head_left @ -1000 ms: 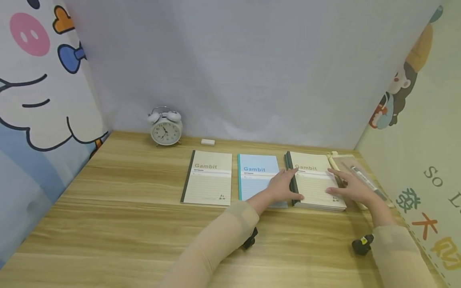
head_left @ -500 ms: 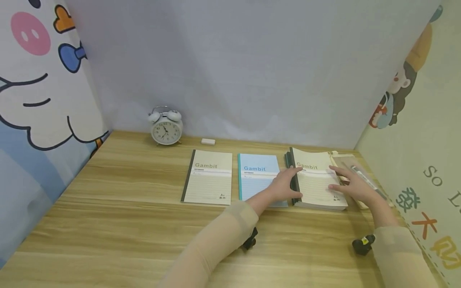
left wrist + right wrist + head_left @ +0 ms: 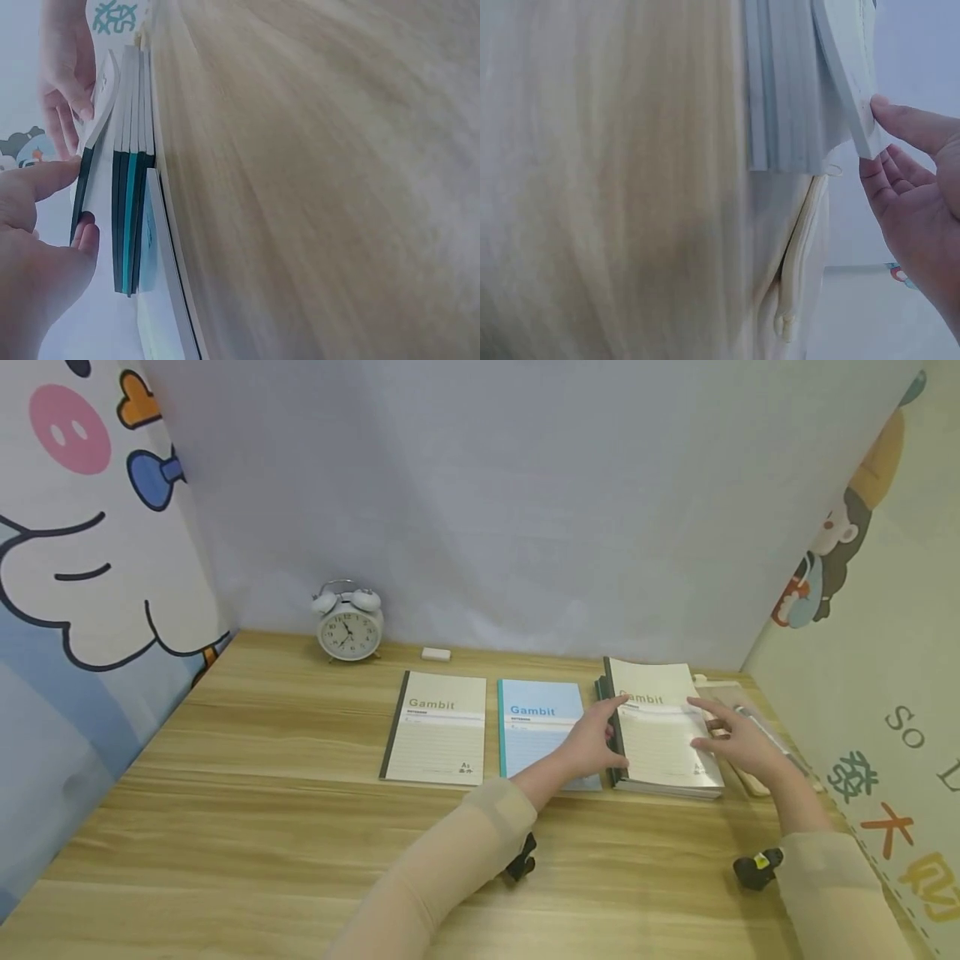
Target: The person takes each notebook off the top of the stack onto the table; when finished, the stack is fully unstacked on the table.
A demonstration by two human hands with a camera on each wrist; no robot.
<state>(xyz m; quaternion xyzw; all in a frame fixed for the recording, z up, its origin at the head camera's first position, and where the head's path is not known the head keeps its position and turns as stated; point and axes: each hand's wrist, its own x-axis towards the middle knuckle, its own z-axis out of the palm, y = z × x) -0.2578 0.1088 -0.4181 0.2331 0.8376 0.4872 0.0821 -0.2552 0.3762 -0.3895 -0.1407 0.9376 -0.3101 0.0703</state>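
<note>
Lifting flat paper notebook [image 3: 663, 735], both hands

Matt paper notebooks [image 3: 660, 739], wood-grain desk [image 3: 285, 827]
</note>
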